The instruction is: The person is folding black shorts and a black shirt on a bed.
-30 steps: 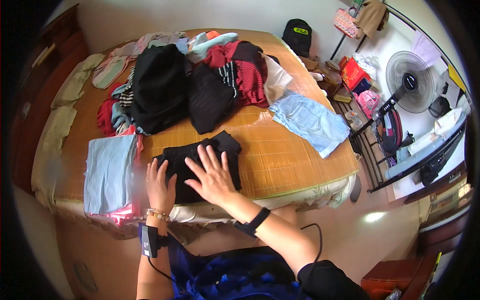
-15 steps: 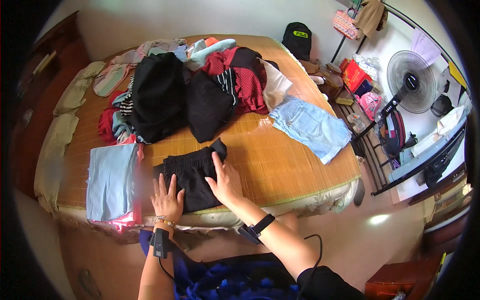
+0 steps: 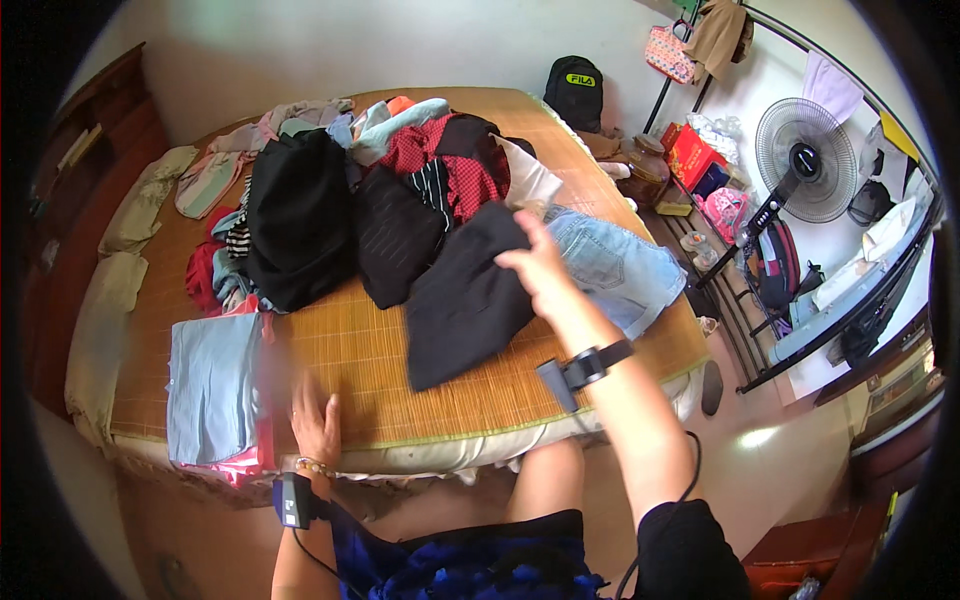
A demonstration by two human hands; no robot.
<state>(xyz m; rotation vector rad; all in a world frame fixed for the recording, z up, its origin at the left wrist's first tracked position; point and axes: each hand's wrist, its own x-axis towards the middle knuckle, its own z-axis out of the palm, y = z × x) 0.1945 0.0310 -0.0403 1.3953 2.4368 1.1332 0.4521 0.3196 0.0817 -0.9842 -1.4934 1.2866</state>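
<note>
My right hand (image 3: 543,268) grips the edge of a pair of black shorts (image 3: 468,305), which hangs slightly blurred over the woven mat (image 3: 350,350) on the bed. My left hand (image 3: 315,420) rests by the bed's front edge with its fingers apart and nothing in it. Left of that hand lies a folded light blue garment (image 3: 212,385) on top of something pink (image 3: 240,467). Behind the black shorts are light blue denim shorts (image 3: 615,265), partly covered by my right hand and arm.
A heap of loose clothes fills the bed's far half, with a large black garment (image 3: 300,220) and a red patterned one (image 3: 420,145). Pillows (image 3: 105,290) line the left side. Beyond the right edge stand a fan (image 3: 805,160), a metal rack (image 3: 760,320) and a backpack (image 3: 574,95).
My right hand has lifted the black shorts off the mat and carried them right and away from me. My left hand has let go of them and moved slightly nearer.
</note>
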